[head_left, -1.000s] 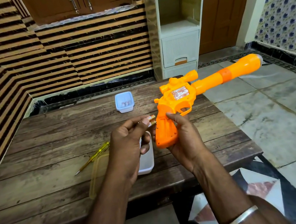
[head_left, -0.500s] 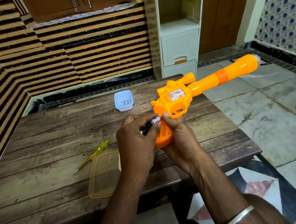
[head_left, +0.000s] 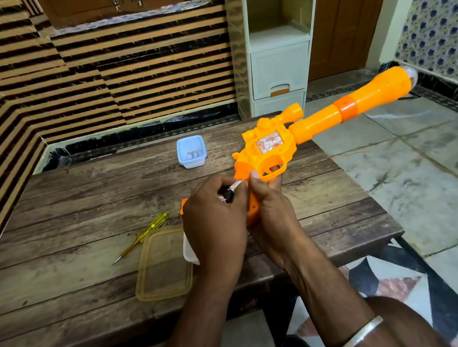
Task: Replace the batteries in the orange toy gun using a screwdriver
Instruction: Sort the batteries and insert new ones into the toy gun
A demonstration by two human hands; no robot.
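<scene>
My right hand (head_left: pixel 271 211) grips the orange toy gun (head_left: pixel 313 127) by its handle, the barrel pointing up to the right over the floor. My left hand (head_left: pixel 214 220) pinches a battery (head_left: pixel 232 190) with a black and white casing and holds it against the handle. A small orange piece (head_left: pixel 183 204), perhaps the battery cover, peeks out behind my left hand on the table. The yellow screwdriver (head_left: pixel 144 234) lies on the wooden table (head_left: pixel 63 217) left of my hands.
A blue tub (head_left: pixel 192 155) with small items stands at the table's far middle. A clear yellowish lid (head_left: pixel 162 263) lies near the front edge beside a white container (head_left: pixel 188 251), mostly hidden by my left hand. A white drawer unit (head_left: pixel 276 45) stands behind the table.
My left hand brought the battery from just left of the gun to the handle. The gun dropped slightly lower and both hands closed together.
</scene>
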